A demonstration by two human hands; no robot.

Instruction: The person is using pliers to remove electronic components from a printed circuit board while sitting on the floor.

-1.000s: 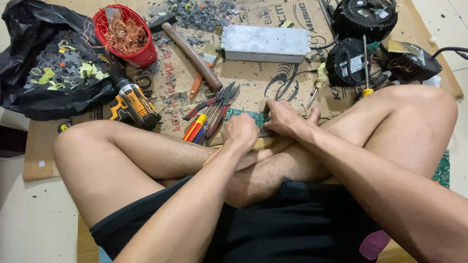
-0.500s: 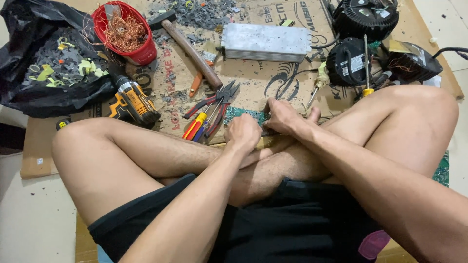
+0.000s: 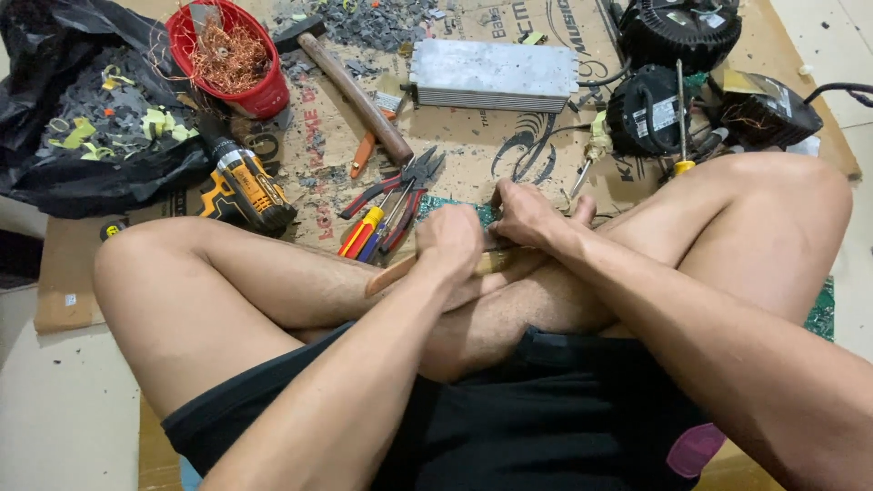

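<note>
left hand [image 3: 452, 241]: fist wrapped round a wooden handle [image 3: 391, 274], right over the crossed shins; the handle's free end pokes out to the left

right hand [image 3: 527, 214]: closed down on the other end of that same tool, fingers curled over it, just right of the other fist and touching the green circuit board [image 3: 455, 208] edge. Can't tell what the tool's tip looks like, it's hidden under the hands

circuit board: green, lying on the cardboard [image 3: 327, 136] just beyond the hands, mostly covered by them

pliers and screwdrivers [image 3: 386, 205]: little pile just left of the hands, red, yellow and blue grips

cordless drill [image 3: 245, 186]: yellow and black, further left by the knee

hammer [image 3: 355, 95]: wooden shaft, lying diagonal, far side

red basket [image 3: 232, 59]: far left, full of copper wire

metal box [image 3: 494, 75]: grey, far middle

black motors [image 3: 677, 68]: far right
</note>
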